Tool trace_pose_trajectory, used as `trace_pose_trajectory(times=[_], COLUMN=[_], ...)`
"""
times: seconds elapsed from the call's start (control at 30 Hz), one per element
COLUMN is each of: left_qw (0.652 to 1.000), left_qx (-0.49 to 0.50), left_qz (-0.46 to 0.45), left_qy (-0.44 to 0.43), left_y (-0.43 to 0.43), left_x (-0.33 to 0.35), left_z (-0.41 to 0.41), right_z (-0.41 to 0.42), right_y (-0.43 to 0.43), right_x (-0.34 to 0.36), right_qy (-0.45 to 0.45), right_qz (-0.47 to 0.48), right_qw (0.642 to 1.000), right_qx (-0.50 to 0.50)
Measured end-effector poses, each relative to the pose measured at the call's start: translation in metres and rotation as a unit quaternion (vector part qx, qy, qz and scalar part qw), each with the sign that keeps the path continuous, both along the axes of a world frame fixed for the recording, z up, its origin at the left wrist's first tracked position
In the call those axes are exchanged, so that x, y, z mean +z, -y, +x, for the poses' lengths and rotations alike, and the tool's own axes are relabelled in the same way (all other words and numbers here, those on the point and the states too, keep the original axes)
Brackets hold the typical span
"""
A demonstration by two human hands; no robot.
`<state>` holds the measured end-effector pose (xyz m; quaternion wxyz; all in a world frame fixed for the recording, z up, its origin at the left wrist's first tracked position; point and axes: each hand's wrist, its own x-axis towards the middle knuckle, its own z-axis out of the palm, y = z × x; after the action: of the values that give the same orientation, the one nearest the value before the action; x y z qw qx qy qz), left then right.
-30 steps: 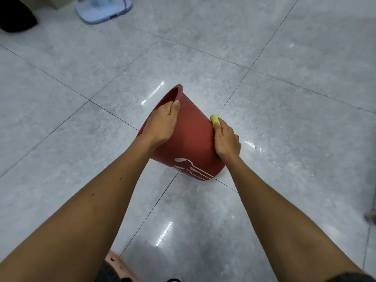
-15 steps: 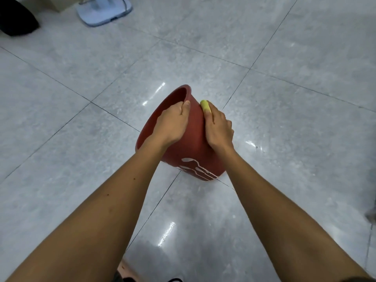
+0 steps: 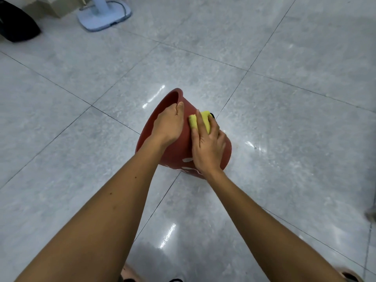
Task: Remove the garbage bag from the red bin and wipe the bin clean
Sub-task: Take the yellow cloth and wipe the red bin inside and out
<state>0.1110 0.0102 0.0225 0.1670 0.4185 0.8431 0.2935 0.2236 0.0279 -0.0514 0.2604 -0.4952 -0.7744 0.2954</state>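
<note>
bin (image 3: 186, 143): 1, centre | sponge (image 3: 205, 118): 1 | hands: 2, left hand (image 3: 168, 125), right hand (image 3: 208, 147) | fan base (image 3: 103, 16): 1, 11 o'clock | black object (image 3: 16, 27): 1, 10 o'clock

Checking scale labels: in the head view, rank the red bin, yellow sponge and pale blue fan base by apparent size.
1. red bin
2. pale blue fan base, though it sits farther away
3. yellow sponge, partly covered by the right hand
</note>
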Motion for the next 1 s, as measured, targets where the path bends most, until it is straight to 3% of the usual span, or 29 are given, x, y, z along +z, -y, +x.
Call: trace_pose_trajectory(times=[0.3,0.5,0.57,0.63,0.67,0.73,0.83,1.0], left_qw=[0.997,0.998,0.993,0.992,0.994,0.996,0.973,0.980], left_qx=[0.054,0.044,0.072,0.045,0.000,-0.090,-0.180,-0.120], left_qz=[0.012,-0.038,-0.057,-0.012,0.013,0.018,0.002,-0.003], left_qy=[0.050,0.034,0.075,0.121,0.106,-0.007,-0.141,-0.161], left_y=[0.023,0.013,0.006,0.008,0.014,0.037,0.078,0.089], left_x=[-0.006,0.010,0.014,0.018,0.019,0.015,-0.002,-0.008], left_z=[-0.012,0.025,0.036,0.043,0.046,0.049,0.047,0.038], right_z=[0.036,0.035,0.040,0.049,0.053,0.057,0.059,0.048], right_y=[-0.019,0.020,0.019,0.011,0.005,-0.006,-0.024,-0.031], right_x=[-0.037,0.001,0.006,0.004,0.001,-0.005,-0.010,0.003], right_qy=[0.075,0.040,0.043,0.051,0.059,0.091,0.118,0.071], right_qz=[-0.167,-0.026,-0.013,-0.044,-0.075,-0.129,-0.188,-0.287], right_qw=[0.975,0.999,0.999,0.998,0.995,0.987,0.974,0.951], right_qx=[-0.128,-0.025,-0.010,-0.017,-0.028,-0.042,-0.044,-0.088])
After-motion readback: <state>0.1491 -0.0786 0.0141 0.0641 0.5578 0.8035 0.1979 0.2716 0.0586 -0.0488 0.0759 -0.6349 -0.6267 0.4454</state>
